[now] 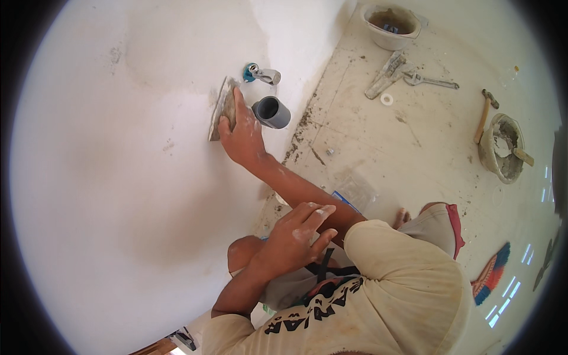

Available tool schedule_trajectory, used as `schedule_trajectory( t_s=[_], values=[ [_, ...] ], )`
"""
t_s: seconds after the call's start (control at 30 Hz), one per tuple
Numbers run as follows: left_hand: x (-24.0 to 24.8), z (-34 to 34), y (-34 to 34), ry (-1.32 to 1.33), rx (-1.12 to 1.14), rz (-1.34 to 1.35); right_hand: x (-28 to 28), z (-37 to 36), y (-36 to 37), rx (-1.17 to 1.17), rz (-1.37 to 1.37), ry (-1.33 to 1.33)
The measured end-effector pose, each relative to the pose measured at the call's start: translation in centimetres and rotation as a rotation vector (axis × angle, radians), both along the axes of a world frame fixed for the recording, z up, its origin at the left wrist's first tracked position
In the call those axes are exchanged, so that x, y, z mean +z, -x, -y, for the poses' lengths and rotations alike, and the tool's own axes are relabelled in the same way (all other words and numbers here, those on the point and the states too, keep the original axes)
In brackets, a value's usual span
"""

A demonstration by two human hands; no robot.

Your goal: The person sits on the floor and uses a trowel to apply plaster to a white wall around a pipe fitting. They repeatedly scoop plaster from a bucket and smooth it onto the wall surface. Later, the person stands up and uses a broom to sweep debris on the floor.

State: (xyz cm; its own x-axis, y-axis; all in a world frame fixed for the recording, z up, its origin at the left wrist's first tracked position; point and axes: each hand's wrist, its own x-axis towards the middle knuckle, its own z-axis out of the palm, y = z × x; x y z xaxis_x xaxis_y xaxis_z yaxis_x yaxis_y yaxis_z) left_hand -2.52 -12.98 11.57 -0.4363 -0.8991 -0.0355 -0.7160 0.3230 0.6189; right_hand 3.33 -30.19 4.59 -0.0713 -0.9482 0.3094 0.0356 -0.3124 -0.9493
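My right hand [239, 133] presses a small flat trowel [221, 107], smeared with grey plaster, against the white wall [118, 177]. Just right of the trowel a short grey pipe stub [271, 112] sticks out of the wall, and above it is a metal tap [261, 74] with a blue collar. My left hand [300, 235] holds nothing. It rests with spread fingers on my right upper arm, above my bent knee, and has white plaster on the fingertips.
On the dusty floor lie a white bucket [390, 26], two wrenches [387, 74], a white ring [386, 99], a hammer [486, 112], a mortar-caked bowl [503, 148], a clear plastic bag [355, 192] and a coloured brush [491, 275].
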Motion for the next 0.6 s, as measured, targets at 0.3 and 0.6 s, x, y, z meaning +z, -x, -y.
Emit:
schedule_trajectory(
  t_s=[0.3,0.6],
  values=[
    [-0.8,-0.1,-0.9,0.025,0.032,0.016,-3.2,-4.9,-1.8,0.117,0.038,-0.009],
    [-0.2,-0.4,-0.7,0.022,0.039,-0.017,3.0,0.1,0.7,0.155,0.003,-0.031]
  ],
)
